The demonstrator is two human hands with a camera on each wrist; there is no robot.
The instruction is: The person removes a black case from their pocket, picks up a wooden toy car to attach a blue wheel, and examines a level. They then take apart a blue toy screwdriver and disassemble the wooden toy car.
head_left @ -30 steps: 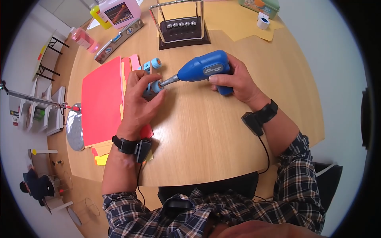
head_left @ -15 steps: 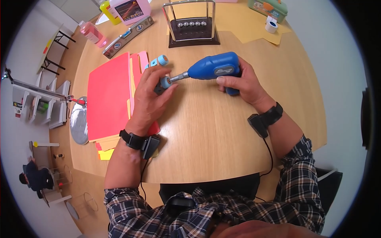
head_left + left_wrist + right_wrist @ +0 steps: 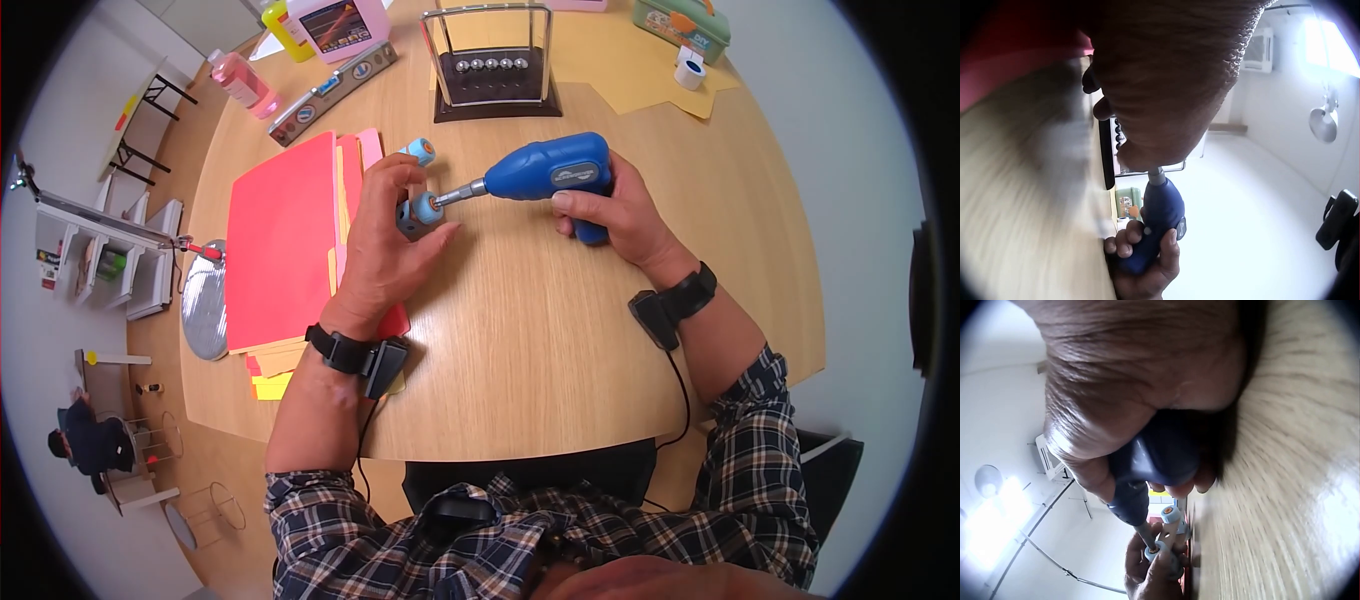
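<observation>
My right hand [image 3: 630, 215] grips a blue electric screwdriver [image 3: 545, 168] by its handle, thumb along the side. The metal bit points left, its tip at the orange centre of a light-blue wheel [image 3: 428, 207]. That wheel belongs to a small toy assembly, which my left hand [image 3: 385, 245] holds from behind with curled fingers. In the head view the left thumb stands a little off the wheel. A second light-blue wheel [image 3: 420, 151] sits farther back; the right wrist view shows a pale bar [image 3: 1169, 531] between the wheels. The left palm hides much of the assembly.
Red and yellow folders [image 3: 285, 240] lie left of my left hand. A Newton's cradle [image 3: 495, 85] stands at the back, with a spirit level [image 3: 333, 92] and a pink bottle [image 3: 245, 84] to its left. A tape roll [image 3: 690, 72] and green box [image 3: 682, 27] sit back right.
The head view has shifted, so the table's contents appear farther right. My left thumb has moved slightly away from the near wheel. The screwdriver tip stays at the wheel's centre.
</observation>
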